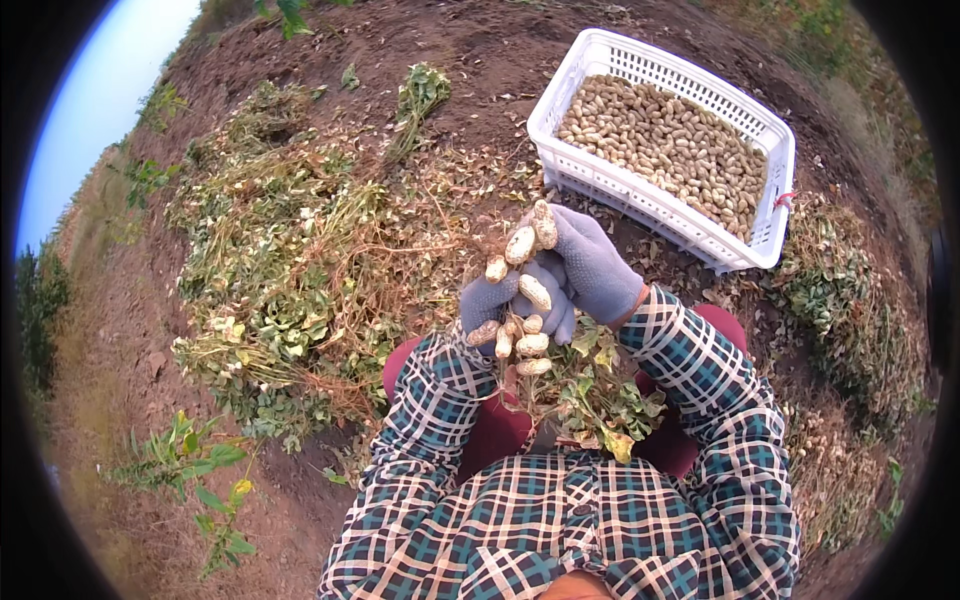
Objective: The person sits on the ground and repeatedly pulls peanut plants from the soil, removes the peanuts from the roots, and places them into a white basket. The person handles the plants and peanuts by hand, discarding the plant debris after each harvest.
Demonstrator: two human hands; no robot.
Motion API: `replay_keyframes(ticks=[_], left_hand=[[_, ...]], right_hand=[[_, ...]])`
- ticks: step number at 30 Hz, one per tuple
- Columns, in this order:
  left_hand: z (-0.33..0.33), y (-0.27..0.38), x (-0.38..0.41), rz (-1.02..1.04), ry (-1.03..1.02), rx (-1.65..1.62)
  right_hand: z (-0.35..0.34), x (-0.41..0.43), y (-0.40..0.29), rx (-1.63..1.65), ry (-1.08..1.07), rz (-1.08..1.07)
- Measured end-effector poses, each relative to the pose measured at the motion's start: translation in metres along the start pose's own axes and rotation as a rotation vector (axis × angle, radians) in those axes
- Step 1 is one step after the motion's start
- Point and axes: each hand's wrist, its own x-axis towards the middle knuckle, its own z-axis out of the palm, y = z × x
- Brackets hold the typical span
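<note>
My left hand (487, 304), in a grey dotted glove, is closed around the root end of a peanut plant. Several unshelled peanuts (534, 292) hang from its roots over and beside the glove. The plant's leafy part (600, 397) lies between my knees, against my plaid shirt. My right hand (589, 262), gloved alike, is bent against the left one at the roots, with peanuts at its fingertips. Its fingers are partly hidden, so what it grips is unclear. Beyond the right hand stands a white plastic crate (615, 169) holding many loose peanuts (667, 142).
A wide heap of pulled peanut plants (292, 277) covers the ground at left. One small bunch (420, 97) lies beyond it on brown soil. More plants (847, 322) are piled at right, below the crate. A leafy green weed (217, 465) stands at lower left.
</note>
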Motion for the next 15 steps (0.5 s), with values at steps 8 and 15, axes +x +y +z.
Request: replay_keyframes(ticks=[8, 15], left_hand=[[-0.01, 0.01, 0.003, 0.141, -0.157, 0.087], [-0.009, 0.015, 0.004, 0.108, -0.109, 0.098]], right_hand=[[-0.031, 0.014, -0.005, 0.85, -0.167, 0.084], [-0.1, 0.036, -0.067, 0.608, 0.024, -0.372]])
